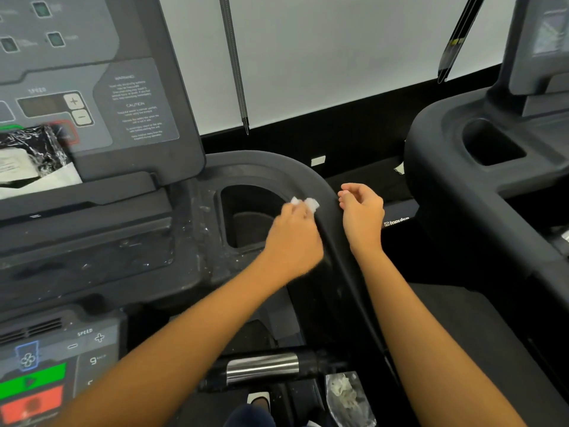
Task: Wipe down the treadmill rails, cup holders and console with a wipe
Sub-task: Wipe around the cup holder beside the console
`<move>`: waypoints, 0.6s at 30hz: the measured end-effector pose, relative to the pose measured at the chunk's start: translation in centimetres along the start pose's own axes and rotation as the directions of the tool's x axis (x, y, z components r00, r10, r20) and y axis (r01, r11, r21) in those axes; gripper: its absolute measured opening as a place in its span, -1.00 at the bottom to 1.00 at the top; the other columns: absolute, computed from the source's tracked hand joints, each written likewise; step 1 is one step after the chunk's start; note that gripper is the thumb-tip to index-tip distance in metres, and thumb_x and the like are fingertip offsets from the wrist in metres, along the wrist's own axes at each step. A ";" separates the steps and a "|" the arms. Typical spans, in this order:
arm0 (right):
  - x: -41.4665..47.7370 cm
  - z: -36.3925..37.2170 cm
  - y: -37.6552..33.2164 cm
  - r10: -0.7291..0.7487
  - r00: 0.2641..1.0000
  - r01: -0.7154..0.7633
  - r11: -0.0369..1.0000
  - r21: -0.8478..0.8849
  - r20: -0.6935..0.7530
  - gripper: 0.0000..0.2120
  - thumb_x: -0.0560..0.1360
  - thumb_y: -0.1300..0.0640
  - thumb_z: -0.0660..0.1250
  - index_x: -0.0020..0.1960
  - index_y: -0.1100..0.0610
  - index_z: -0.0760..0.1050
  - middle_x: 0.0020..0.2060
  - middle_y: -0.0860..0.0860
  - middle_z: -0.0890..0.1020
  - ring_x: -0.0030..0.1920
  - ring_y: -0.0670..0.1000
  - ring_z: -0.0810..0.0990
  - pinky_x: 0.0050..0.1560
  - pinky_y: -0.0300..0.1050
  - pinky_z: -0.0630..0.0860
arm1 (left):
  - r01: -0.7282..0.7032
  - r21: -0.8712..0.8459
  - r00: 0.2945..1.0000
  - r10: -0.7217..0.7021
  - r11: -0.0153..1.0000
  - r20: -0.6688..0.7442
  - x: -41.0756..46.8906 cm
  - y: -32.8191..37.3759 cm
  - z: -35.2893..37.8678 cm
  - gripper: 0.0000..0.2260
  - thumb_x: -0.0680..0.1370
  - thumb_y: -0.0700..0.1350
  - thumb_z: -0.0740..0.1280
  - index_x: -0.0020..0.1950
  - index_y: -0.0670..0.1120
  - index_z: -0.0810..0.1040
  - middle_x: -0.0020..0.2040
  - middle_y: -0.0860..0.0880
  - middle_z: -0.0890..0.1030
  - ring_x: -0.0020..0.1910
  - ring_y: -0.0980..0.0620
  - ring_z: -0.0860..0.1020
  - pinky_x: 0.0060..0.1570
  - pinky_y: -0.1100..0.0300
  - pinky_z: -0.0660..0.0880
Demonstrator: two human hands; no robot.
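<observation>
Left hand [292, 241] pinches small white wipe [308, 204] at cup holder [243, 217] edge, beside rail [303, 171]. Right hand [361, 214] loosely curled, holds nothing. Wipe looks soft, light, floppy; best bunched in fingertips.

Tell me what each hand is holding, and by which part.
The left hand pinches a small crumpled white wipe by its near end; the right hand holds nothing.

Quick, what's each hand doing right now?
Left hand: grips the white wipe at the cup holder rim.
Right hand: fingers loosely curled, holding nothing, by the rail.
</observation>
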State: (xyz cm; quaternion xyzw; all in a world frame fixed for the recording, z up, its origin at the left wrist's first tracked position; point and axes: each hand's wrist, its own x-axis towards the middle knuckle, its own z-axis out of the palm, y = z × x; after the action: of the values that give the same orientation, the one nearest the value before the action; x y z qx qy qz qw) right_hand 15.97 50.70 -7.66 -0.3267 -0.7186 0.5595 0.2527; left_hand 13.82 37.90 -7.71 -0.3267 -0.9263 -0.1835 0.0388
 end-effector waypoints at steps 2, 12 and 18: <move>-0.2 0.1 0.1 -0.014 1.000 0.014 1.000 0.011 -0.020 -0.81 0.57 0.19 0.24 0.13 0.13 0.57 -0.10 -0.03 0.64 -0.07 -0.13 0.60 -0.15 -0.38 0.43 | -0.126 0.041 0.991 0.124 0.991 0.049 -3.0 1.5 0.1 -0.59 0.54 -0.20 0.19 0.38 -0.26 0.36 0.32 -0.13 0.37 0.23 -0.10 0.33 0.18 0.11 0.39; -0.2 0.8 0.0 -0.063 0.997 0.059 0.993 -0.101 -0.044 -0.80 0.57 0.24 0.22 0.13 0.16 0.56 -0.17 -0.09 0.58 -0.19 -0.21 0.53 -0.26 -0.50 0.40 | 0.145 -0.073 0.985 -0.150 0.987 -0.082 5.2 -3.1 -0.8 -0.79 0.52 -0.20 0.35 0.14 -0.05 0.62 0.01 -0.10 0.60 0.01 -0.11 0.55 -0.11 0.11 0.45; -0.4 0.6 0.1 -0.093 0.995 0.090 0.991 -0.096 -0.032 -0.80 0.57 0.24 0.23 0.13 0.15 0.57 -0.20 -0.14 0.56 -0.19 -0.23 0.53 -0.22 -0.57 0.38 | 0.087 -0.028 0.993 -0.089 0.996 -0.080 2.6 -1.6 -1.3 -0.89 0.56 -0.14 0.32 0.00 -0.15 0.60 -0.11 -0.10 0.59 -0.10 -0.08 0.54 -0.14 0.08 0.49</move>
State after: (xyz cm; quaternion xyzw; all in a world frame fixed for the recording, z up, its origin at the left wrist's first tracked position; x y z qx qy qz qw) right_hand 15.80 50.04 -7.87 -0.3151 -0.7538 0.5065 0.2754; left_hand 10.77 37.82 -6.51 -0.2782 -0.9352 -0.2094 0.0642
